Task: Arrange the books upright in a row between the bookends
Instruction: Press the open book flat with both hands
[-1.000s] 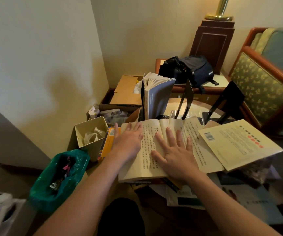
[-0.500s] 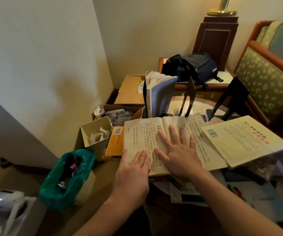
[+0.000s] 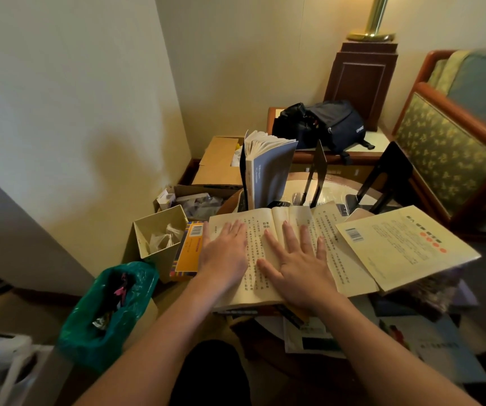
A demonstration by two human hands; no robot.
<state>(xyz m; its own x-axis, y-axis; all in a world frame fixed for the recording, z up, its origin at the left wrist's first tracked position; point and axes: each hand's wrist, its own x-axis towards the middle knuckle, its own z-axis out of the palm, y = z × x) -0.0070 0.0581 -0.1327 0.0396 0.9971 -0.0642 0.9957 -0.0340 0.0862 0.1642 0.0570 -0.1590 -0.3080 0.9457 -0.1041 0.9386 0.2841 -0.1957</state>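
Both hands lie flat on the open book (image 3: 254, 250), near centre: left hand (image 3: 224, 253) on the left page, right hand (image 3: 297, 268) over the gutter and right page, fingers straight, gripping nothing. Only the blue book (image 3: 271, 177) stands, far side, left of the left bookend (image 3: 318, 168) and apart from it, pages fanned; the right bookend (image 3: 394, 168) props nothing. Risk: the open book's far edge sits just beside the blue book, so lifting it carelessly could topple that one, and closing it fast may crease pages

open book (image 3: 255, 244): vertical Chinese print, unreadable | orange book (image 3: 190, 250): barcode | cream cover (image 3: 405, 247): barcode | backpack (image 3: 335, 127): white logo, unreadable
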